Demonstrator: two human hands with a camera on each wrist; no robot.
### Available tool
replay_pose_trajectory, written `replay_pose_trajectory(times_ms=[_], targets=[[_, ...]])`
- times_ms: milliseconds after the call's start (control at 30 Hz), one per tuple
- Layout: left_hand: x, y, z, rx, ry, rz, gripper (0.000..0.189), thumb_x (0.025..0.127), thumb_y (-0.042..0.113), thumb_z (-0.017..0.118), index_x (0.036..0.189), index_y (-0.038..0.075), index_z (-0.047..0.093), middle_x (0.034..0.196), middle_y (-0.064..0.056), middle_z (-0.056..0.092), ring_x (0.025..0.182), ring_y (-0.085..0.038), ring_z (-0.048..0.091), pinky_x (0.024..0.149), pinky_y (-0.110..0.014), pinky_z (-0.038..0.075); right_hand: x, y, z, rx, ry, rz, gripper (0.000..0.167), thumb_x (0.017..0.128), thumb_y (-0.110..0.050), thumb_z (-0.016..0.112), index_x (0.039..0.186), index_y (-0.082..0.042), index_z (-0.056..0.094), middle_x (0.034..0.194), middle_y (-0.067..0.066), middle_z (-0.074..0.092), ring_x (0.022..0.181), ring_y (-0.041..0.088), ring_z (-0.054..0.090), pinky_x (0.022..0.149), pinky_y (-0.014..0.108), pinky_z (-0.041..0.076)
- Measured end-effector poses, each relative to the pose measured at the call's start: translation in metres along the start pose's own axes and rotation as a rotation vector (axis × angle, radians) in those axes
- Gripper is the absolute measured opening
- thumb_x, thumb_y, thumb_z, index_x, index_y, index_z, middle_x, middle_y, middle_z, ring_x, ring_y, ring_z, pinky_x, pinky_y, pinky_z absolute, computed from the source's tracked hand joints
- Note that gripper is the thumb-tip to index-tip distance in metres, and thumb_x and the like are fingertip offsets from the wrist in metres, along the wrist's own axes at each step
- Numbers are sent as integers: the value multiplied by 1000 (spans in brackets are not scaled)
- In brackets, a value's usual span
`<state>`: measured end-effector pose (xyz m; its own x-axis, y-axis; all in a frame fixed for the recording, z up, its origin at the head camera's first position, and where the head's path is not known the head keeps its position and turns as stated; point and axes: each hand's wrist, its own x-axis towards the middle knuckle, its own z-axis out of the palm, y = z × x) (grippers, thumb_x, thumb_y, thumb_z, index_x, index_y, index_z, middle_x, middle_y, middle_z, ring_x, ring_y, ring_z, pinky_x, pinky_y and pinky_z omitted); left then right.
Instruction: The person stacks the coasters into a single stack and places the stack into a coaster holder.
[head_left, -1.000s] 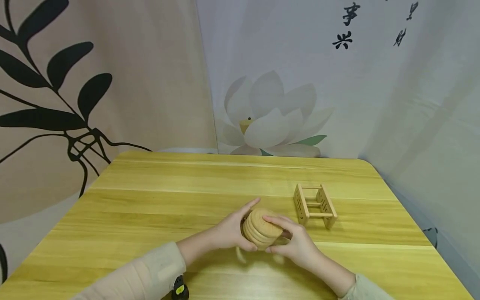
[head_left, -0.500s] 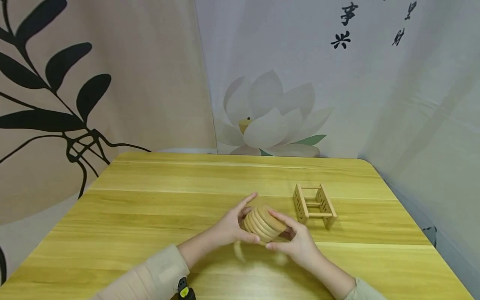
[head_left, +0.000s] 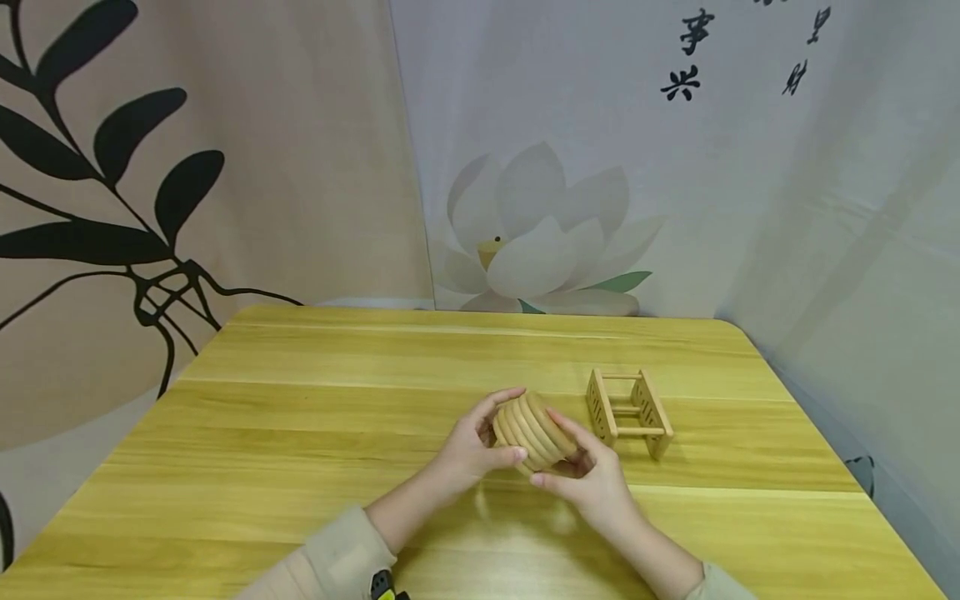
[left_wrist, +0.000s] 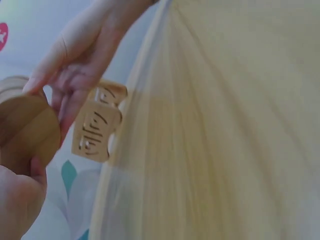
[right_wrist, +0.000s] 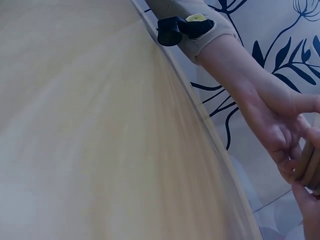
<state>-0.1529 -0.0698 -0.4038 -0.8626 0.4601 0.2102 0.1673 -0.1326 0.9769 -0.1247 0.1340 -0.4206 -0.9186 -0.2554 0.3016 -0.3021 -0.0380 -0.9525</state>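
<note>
Both hands hold a stack of round wooden coasters point(head_left: 531, 432) above the table, tilted so that the discs' edges show as slanting bands. My left hand point(head_left: 474, 450) grips the stack from the left, with the thumb across the near edge and a finger along the top. On the other side, my right hand point(head_left: 592, 479) holds it between thumb and fingers. A flat disc face of the coasters point(left_wrist: 31, 132) shows in the left wrist view. Just beyond the right hand stands a small wooden rack point(head_left: 630, 410) with slotted side panels joined by rods.
The wooden table point(head_left: 337, 400) stretches out on all sides of the hands. Behind its far edge hangs a printed curtain point(head_left: 555, 150) with a lotus. A dark device point(head_left: 384, 586) is strapped at the left sleeve.
The stack has been raised slightly away from me and tipped, so its top face turns to the right. Both hands stay on it; the left has shifted forward. The rack has not moved.
</note>
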Motion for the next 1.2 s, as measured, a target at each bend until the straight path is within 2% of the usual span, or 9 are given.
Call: replay_pose_trajectory(times_ms=[200, 333, 567, 733, 867, 1000, 1200], targets=[[2, 3, 12, 5, 45, 43, 71, 85, 2, 68, 147, 15, 37, 142, -13, 41, 124, -27, 46, 101, -35, 39, 0, -1, 5, 21, 84, -3, 81, 67, 13, 78, 140, -3, 45, 130, 26, 50, 103, 21, 62, 84, 36, 51], [3, 5, 18, 8, 75, 45, 71, 84, 0, 68, 146, 17, 37, 141, -14, 41, 122, -29, 47, 98, -36, 42, 0, -2, 8, 40, 114, -4, 81, 67, 15, 76, 140, -3, 45, 129, 28, 50, 99, 22, 64, 81, 37, 53], [6, 7, 22, 17, 120, 14, 65, 85, 5, 70, 143, 20, 43, 132, -15, 45, 112, -29, 53, 90, -37, 49, 0, -2, 11, 67, 124, 2, 79, 67, 17, 75, 138, -2, 45, 130, 26, 49, 98, 23, 65, 79, 38, 53], [6, 8, 22, 26, 107, 1, 60, 87, 10, 69, 141, 16, 44, 128, -16, 48, 108, -28, 55, 87, -36, 50, 0, -3, 10, 58, 112, 4, 75, 67, 16, 75, 134, 0, 44, 136, 24, 41, 101, 20, 62, 82, 36, 52], [6, 8, 23, 28, 96, -34, 57, 88, 15, 67, 140, 19, 46, 124, -15, 50, 106, -26, 56, 85, -37, 51, -1, -3, 9, 3, 115, -5, 73, 66, 13, 78, 130, -1, 46, 142, 22, 36, 102, 19, 61, 82, 34, 52], [5, 9, 23, 28, 94, -57, 55, 88, 17, 67, 139, 18, 47, 122, -15, 52, 103, -25, 56, 83, -37, 51, -1, -4, 8, -56, 116, 1, 72, 64, 7, 82, 127, -2, 47, 142, 21, 37, 102, 25, 60, 79, 34, 54], [5, 9, 22, 37, 76, -82, 55, 87, 17, 68, 138, 16, 48, 121, -15, 52, 101, -26, 57, 80, -39, 53, -3, -6, 8, -191, 100, 11, 75, 64, -2, 85, 126, -5, 45, 129, 22, 49, 100, 36, 61, 72, 31, 55]])
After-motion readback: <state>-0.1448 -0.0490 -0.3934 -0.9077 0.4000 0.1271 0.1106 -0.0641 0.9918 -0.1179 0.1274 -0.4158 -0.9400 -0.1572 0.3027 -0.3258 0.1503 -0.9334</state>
